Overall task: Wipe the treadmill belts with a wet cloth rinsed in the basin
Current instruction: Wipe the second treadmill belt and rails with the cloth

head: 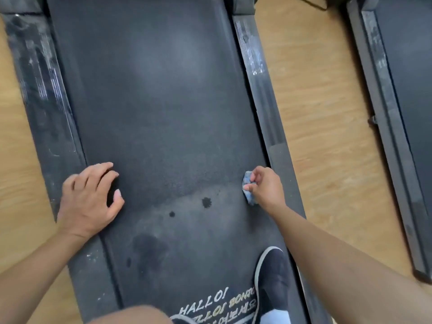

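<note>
A dark grey treadmill belt (163, 108) runs up the middle of the head view, dusty, with wet dark drops and a damp patch near me. My right hand (265, 184) is shut on a small crumpled blue cloth (248, 189) and presses it onto the belt at its right edge. My left hand (90, 198) rests with spread fingers at the belt's left edge, partly on the left side rail (46, 94). It holds nothing. The basin is not in view.
My dark shoe (273, 274) stands on the belt's near right corner, next to the right side rail (264, 90). Wooden floor (315, 113) lies on both sides. A second treadmill (402, 90) stands at the far right.
</note>
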`<state>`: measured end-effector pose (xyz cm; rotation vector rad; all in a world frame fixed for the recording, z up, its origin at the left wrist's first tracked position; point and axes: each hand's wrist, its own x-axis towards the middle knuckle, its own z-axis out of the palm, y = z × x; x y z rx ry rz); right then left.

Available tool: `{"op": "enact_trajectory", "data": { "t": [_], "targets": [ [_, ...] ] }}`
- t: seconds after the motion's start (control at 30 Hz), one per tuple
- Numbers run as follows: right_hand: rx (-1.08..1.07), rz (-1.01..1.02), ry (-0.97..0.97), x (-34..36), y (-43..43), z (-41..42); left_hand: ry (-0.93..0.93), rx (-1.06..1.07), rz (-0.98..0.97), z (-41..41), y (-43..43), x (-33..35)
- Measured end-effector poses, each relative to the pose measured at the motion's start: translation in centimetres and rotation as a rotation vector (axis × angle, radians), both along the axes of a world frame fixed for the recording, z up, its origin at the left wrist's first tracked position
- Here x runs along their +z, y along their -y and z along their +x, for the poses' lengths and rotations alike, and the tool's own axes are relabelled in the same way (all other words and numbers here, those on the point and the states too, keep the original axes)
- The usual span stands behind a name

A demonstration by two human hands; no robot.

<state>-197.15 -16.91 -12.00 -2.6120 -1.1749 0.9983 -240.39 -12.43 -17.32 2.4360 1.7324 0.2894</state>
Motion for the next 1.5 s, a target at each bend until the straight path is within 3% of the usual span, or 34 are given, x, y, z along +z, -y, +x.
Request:
{"op": "enact_trajectory", "data": {
  "t": [0.5,0.93,1.1,1.2,1.33,1.5],
  "targets": [
    [0.231,-0.070,0.079,-1.4,-0.2,1.5,-0.078,-0.036,0.016,0.2,0.0,0.0],
    [0.252,-0.083,-0.093,-2.6,-1.2,3.8,0.008,-0.061,-0.014,-0.5,-0.7,-2.0],
    [0.286,-0.052,-0.119,-2.8,-1.1,4.1,-0.106,-0.098,0.075,1.0,0.2,-0.9],
    [0.302,-0.032,-0.119,-3.1,-1.1,4.3,-0.101,-0.182,0.122,4.2,1.9,0.2],
    [0.368,-0.012,-0.081,-3.0,-0.8,4.4,0.048,-0.212,0.079,12.2,8.2,2.8],
    [0.452,-0.006,-0.060,-2.3,-0.1,4.4,-0.082,-0.358,-0.127,17.7,16.8,5.4]
  ]
}}
